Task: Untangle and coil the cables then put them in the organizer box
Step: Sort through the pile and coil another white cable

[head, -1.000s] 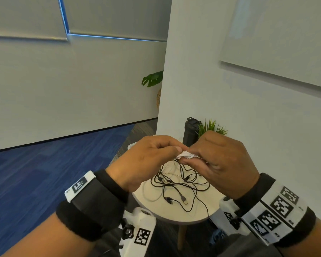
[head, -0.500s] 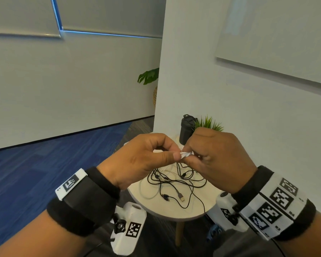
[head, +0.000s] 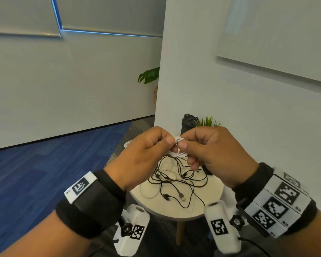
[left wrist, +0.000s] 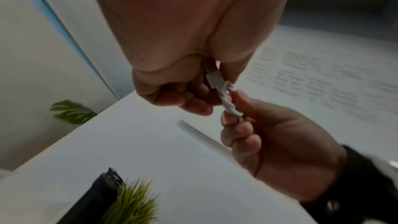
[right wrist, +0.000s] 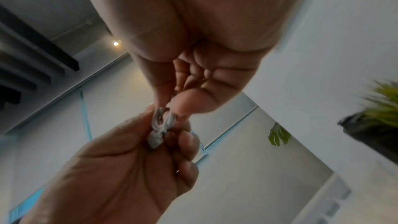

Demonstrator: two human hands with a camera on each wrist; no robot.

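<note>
Left hand point(head: 145, 156) above the round table point(head: 208, 204), fingers curled, pinching the plug end of a bunched white cable point(head: 179, 140), right hand point(head: 217, 154) just beside it pinching the same bundle, tangled black cables point(head: 176, 179) lying on that table below

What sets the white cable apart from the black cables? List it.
The white cable is held up, pinched between the left hand and right hand; the black cables lie on the round table. The white cable is bunched tight; the black cables sprawl in loose tangled loops. Both kinds end in plugs.
</note>
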